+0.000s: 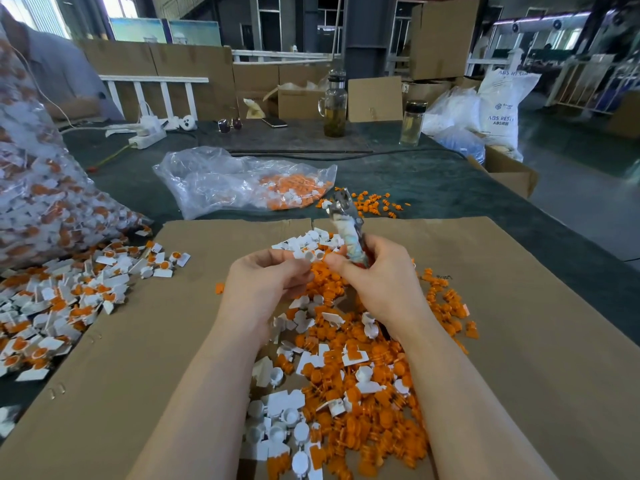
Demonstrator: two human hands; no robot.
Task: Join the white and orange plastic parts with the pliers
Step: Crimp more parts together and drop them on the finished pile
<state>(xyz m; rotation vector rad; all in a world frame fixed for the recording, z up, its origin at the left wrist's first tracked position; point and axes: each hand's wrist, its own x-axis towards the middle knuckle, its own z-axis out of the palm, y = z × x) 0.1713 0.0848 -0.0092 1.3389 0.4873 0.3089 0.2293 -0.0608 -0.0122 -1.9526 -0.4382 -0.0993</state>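
At the centre of the frame the left hand (266,282) pinches a white part (308,255), while the right hand (375,282) grips the pliers (348,230), their head pointing up and away. Below the hands, loose white and orange parts (363,386) lie heaped on flat cardboard (138,358). A pile of joined pieces (69,299) sits at middle left.

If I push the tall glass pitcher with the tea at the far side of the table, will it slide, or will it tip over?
The glass pitcher looks tall and narrow, so a push near its lid would probably tip it. It seems only partly filled, with the liquid low, which may steady it somewhat. The dark table cover looks like matte fabric, so it would likely slide poorly.
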